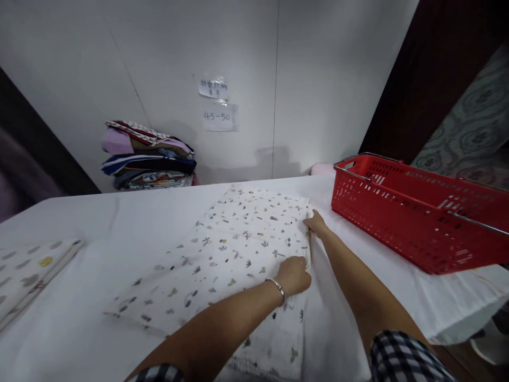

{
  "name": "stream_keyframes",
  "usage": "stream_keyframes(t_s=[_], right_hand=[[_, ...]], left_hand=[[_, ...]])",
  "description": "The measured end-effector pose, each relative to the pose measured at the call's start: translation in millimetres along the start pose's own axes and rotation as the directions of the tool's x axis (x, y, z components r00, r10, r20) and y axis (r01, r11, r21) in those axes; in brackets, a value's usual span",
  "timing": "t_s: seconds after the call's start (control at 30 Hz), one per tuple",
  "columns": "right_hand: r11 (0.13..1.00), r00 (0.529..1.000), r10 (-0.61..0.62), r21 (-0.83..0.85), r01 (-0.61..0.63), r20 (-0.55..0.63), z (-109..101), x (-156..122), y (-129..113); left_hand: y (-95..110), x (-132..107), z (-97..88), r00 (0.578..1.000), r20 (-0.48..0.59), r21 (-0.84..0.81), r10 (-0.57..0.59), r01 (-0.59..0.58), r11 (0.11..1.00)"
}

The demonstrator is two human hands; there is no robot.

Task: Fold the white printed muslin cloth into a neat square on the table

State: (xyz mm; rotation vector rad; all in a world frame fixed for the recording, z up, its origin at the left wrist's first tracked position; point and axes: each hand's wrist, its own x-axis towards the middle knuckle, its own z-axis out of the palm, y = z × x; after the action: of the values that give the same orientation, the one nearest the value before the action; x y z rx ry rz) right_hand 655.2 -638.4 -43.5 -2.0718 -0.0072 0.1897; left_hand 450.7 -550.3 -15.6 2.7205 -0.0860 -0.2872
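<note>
A white cloth [222, 260] printed with small plants and other little motifs lies spread over the white-covered table, its right side folded or layered. My left hand [294, 276], with a silver bracelet at the wrist, has its fingers curled around the cloth's right edge; the fingertips are partly hidden. Farther up that same edge, my right hand [316, 223] pinches the cloth near its far right corner.
On the right stands a red plastic basket [382, 228] with metal handles. A folded spotted cloth [32, 270] lies at the left. Against the back wall is a pile of folded fabrics [151, 159], near paper signs [221, 116], one reading 45-50.
</note>
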Motion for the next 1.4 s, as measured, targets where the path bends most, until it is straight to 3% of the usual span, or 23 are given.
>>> stream_keyframes(t_s=[0.27, 0.43, 0.67, 1.03, 1.4], right_hand=[[0.984, 0.986, -0.002, -0.174, -0.028, -0.169, -0.1, 23.4, -9.4], [0.962, 0.986, 0.045, -0.257, -0.086, -0.163, -1.5, 30.3, -11.4], [0.941, 0.977, 0.024, -0.326, -0.094, -0.213, 0.8, 48.3, -23.3], [0.885, 0.97, -0.023, -0.456, -0.093, -0.241, 1.1, 43.0, -16.5], [0.84, 0.972, -0.082, -0.541, -0.05, -0.218, 0.2, 77.9, -20.2]], left_hand=[[-1.0, -2.9, 1.9, 0.996, -0.07, -0.039, 0.055, -0.058, 0.998], [-4.2, -2.8, 8.6, 0.987, -0.123, -0.02, 0.106, -0.109, 0.994], [-8.4, 1.5, 11.3, 0.997, -0.035, -0.059, 0.065, -0.067, 0.996], [-12.0, 2.2, 16.0, 0.994, -0.046, -0.101, 0.095, -0.099, 0.99], [-9.0, -5.6, 26.2, 0.989, -0.054, -0.129, 0.139, -0.145, 0.981]])
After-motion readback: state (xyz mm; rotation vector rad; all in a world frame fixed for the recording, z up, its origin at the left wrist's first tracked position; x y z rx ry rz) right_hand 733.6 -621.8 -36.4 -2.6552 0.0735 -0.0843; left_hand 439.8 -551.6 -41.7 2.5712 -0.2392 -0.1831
